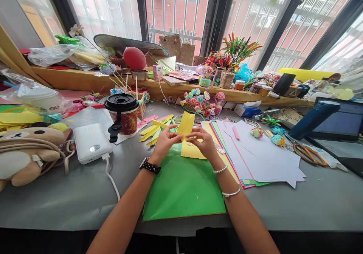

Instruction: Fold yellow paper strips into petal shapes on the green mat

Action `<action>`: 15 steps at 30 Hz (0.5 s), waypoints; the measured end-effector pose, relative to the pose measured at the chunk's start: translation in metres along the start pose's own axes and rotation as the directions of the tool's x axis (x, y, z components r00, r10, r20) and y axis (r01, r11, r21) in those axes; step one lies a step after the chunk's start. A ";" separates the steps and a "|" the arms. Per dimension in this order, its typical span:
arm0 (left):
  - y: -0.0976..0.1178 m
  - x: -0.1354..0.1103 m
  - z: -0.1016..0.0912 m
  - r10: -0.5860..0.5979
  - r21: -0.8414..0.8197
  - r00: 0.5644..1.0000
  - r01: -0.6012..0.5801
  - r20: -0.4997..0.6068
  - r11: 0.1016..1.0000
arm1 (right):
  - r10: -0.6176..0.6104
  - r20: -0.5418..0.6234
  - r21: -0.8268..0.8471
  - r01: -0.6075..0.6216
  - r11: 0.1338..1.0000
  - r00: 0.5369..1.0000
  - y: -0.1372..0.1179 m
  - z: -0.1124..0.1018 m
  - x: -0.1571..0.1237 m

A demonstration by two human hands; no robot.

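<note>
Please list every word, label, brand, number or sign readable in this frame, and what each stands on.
None can be read with certainty.
White power bank: small mark and oval panel, too small and blurred.
Red paper cup: printing, blurred.
Glass jar: label, too small.
Beige card: lettering, blurred.
Held yellow paper: no lettering visible.

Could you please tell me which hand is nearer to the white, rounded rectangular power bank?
Left: the left hand is to the right of the power bank; the right hand is farther right, beyond the left one.
</note>
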State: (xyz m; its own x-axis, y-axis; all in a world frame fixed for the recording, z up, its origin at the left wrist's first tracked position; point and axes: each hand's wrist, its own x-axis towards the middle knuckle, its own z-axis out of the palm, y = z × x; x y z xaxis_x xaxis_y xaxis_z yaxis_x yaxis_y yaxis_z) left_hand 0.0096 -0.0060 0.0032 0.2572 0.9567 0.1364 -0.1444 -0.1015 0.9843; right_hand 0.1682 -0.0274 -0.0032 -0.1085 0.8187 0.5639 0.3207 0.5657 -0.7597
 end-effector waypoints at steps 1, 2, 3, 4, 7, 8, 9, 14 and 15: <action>0.000 0.000 0.000 -0.004 0.000 1.000 0.004 0.006 1.000 | 0.018 -0.008 0.023 -0.018 1.000 1.000 0.000 0.001 0.000; -0.001 0.000 0.000 -0.010 -0.002 1.000 0.010 0.013 1.000 | 0.039 -0.018 0.041 -0.038 0.998 0.999 -0.001 0.001 0.000; -0.001 0.000 0.001 -0.016 -0.006 1.000 0.016 0.021 1.000 | 0.060 -0.028 0.055 -0.058 0.997 0.998 -0.001 0.002 0.000; -0.002 0.000 0.001 -0.021 -0.012 0.999 0.022 0.027 1.000 | 0.080 -0.035 0.069 -0.078 0.995 0.996 -0.001 0.003 0.000; -0.002 -0.001 0.002 -0.035 -0.026 0.999 0.036 0.038 0.999 | 0.134 -0.040 0.099 -0.129 0.987 0.990 -0.002 0.005 0.000; -0.002 -0.001 0.002 -0.041 -0.028 0.998 0.042 0.040 0.999 | 0.147 -0.046 0.100 -0.142 0.985 0.988 -0.002 0.005 0.000; -0.001 -0.002 0.003 -0.049 -0.030 0.998 0.051 0.046 0.998 | 0.159 -0.055 0.094 -0.153 0.984 0.986 -0.002 0.006 0.000; 0.002 -0.003 0.004 -0.099 -0.027 0.989 0.103 0.107 0.994 | 0.186 -0.116 0.010 -0.187 0.982 0.976 0.001 0.006 -0.001; 0.003 -0.003 0.004 -0.097 -0.020 0.989 0.100 0.113 0.995 | 0.186 -0.120 -0.001 -0.187 0.982 0.975 0.001 0.006 -0.001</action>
State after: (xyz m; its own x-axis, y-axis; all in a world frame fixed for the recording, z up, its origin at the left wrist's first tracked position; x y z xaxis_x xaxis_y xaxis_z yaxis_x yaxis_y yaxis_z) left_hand 0.0121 -0.0104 0.0057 0.3761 0.9251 0.0521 -0.1367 -0.0002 0.9906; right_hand 0.1627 -0.0273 -0.0070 0.0671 0.8917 0.4477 0.3368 0.4022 -0.8514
